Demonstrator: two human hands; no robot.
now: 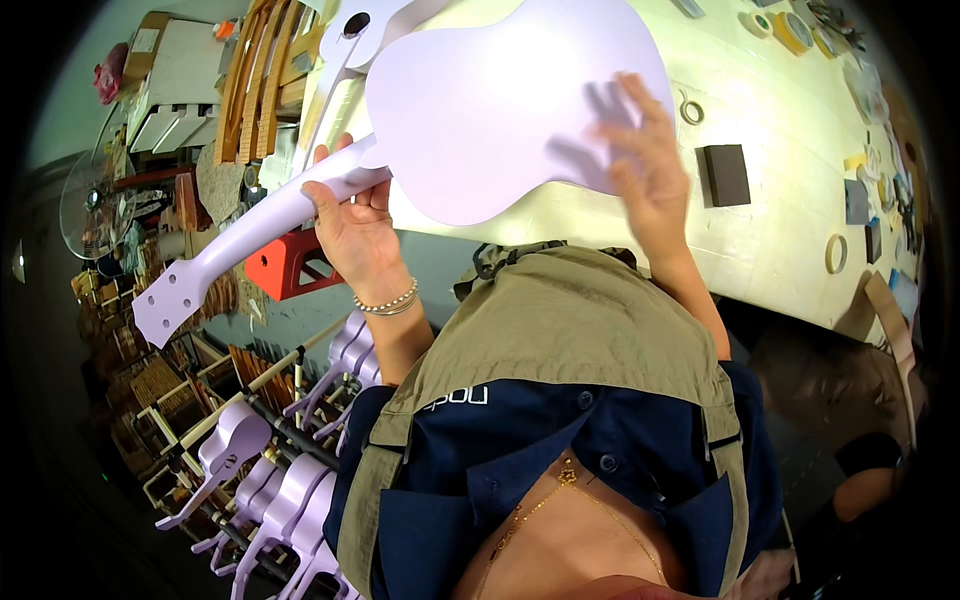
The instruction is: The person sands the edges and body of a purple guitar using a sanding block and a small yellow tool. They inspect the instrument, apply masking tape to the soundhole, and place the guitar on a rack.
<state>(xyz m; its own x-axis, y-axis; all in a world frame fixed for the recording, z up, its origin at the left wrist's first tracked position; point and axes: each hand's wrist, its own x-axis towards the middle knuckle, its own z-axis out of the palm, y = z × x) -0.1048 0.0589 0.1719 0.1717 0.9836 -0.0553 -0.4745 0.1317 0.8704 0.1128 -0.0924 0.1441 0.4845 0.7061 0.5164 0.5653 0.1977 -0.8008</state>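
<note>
The left hand is closed around the neck of a lilac guitar – the right hand is laid flat, fingers spread, on its matte body. Held above the pale workbench, it is judged light, stiff, scratch-prone; best gripped at the neck. A dark sanding block lies beyond.

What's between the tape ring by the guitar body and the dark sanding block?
Nothing: in the head view only bare cream tabletop lies between the small tape ring and the dark block, right of the lilac guitar body.
</note>
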